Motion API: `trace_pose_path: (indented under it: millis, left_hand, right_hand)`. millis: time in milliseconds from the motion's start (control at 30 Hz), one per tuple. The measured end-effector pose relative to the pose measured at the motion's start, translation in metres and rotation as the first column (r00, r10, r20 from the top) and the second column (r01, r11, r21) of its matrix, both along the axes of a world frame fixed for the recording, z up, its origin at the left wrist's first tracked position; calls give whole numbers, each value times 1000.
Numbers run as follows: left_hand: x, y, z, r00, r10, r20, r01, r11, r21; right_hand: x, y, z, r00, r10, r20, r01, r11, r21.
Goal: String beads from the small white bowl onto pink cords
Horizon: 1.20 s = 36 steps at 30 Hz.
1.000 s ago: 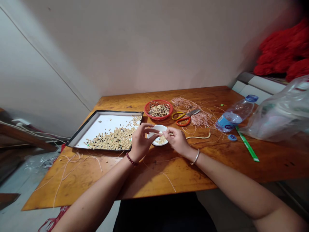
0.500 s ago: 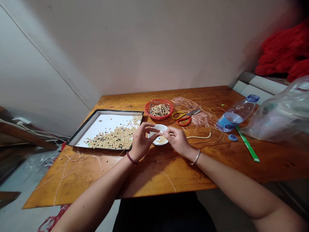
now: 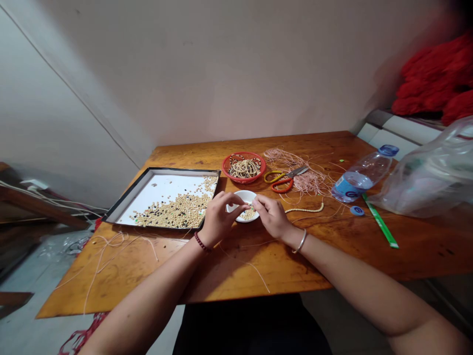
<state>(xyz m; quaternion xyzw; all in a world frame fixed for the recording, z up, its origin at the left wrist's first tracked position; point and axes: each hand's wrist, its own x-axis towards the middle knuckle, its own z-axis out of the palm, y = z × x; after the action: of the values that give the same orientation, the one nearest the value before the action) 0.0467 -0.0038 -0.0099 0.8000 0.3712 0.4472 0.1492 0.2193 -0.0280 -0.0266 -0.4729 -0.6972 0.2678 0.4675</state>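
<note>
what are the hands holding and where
The right hand pinches the beaded cord near its end, between the fingertips; what the left hand grips is too small to tell.

The only view comes from a camera worn on the person's head, facing forward and down across a wooden worktop (image 3: pixel 258 266). It looks from close above the left hand (image 3: pixel 218 219) and right hand (image 3: pixel 272 216), its wide field reaching the wall (image 3: pixel 236 74) beyond and the floor (image 3: pixel 22 276) at the left.
</note>
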Motion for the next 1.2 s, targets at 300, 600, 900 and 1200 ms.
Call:
trace_pose_path:
  millis: [300,600,900,1200]
  left_hand:
    - [1,-1,-4,993,-51,-109,55,998,34]
    - [2,-1,-2,993,31,-112,-33,999,-10]
    - [2,9,-3,970,-44,238,142,900,-413]
    - [5,8,-2,927,-69,368,257,833,-490]
  right_hand:
    - [-4,2,-9,997,40,-62,-43,998,-40]
    - [-4,3,-8,991,65,-118,-76,993,-91]
    - [-3,4,-4,994,45,-103,-58,991,-122]
    - [-3,6,-7,987,70,-144,-87,989,-121]
